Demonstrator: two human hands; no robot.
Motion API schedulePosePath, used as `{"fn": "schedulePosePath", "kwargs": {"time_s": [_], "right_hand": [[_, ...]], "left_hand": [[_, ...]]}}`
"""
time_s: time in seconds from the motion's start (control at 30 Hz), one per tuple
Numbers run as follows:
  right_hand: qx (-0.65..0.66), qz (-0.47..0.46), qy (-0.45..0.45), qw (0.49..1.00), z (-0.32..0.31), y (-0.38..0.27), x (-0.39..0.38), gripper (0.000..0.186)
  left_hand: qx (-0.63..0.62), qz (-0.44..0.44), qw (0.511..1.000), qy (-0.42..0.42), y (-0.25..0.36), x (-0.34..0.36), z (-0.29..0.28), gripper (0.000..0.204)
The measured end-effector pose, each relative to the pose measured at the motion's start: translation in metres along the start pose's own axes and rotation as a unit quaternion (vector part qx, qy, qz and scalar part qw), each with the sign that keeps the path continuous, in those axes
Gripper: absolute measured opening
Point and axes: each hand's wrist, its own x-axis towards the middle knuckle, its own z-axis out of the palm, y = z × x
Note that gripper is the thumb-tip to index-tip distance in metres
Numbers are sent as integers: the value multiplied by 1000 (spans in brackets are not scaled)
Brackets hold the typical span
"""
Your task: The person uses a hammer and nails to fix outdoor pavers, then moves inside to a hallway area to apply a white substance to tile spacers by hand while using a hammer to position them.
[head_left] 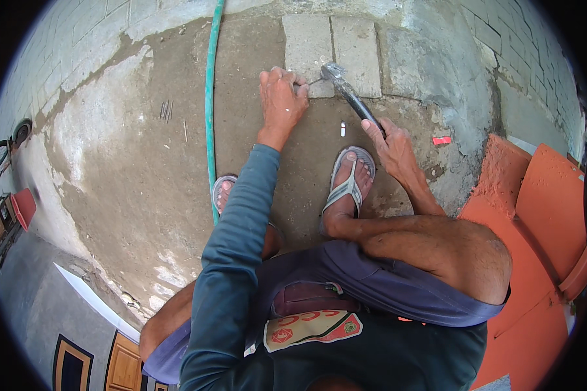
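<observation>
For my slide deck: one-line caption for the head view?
Squatting person's left hand steadies a nail on a paver; right hand holds a hammer.

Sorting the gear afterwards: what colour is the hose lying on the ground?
Green, clearest in the head view: the hose runs past the left hand.

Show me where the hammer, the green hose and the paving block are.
hammer (347,94), head view, on the dark handle below the head.
green hose (210,98), head view, mid-length on the ground.
paving block (359,52), head view, its flat top.
</observation>
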Motion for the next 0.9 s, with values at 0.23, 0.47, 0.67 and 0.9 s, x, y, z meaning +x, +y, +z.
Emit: {"fn": "schedulePosePath", "kwargs": {"time_s": [0.23, 0.47, 0.67, 0.9], "right_hand": [[38, -12, 25, 999, 0, -7, -9, 49], [57, 6, 21, 998, 2, -3, -10, 49], [31, -14, 8, 999, 9, 5, 1, 48], [120, -14, 46, 992, 3, 6, -3, 47]], "left_hand": [[-24, -32, 999, -19, -1, 1, 0, 13], [-16, -35, 999, -25, 2, 4, 1, 17], [12, -31, 999, -19, -7, 1, -5, 13], [-35, -215, 953, 211, -79, -6, -96, 14]]}}
